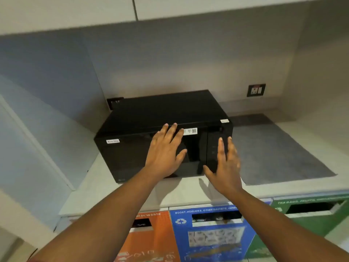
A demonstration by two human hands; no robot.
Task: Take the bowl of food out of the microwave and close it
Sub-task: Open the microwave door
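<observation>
A black microwave (151, 112) stands on a pale counter with its dark glass door shut. My left hand (166, 152) is spread flat in front of the door's upper middle, fingers apart, holding nothing. My right hand (225, 167) is open with fingers apart in front of the door handle (203, 148) and the control panel (214, 140) at the microwave's right side. No bowl is visible; the dark door hides the inside.
A grey mat (273, 148) lies on the counter (98, 186) right of the microwave. A wall socket (256, 90) sits behind it. Orange (151, 239), blue (213, 235) and green (309, 210) waste bins stand below the counter edge. Cabinets hang overhead.
</observation>
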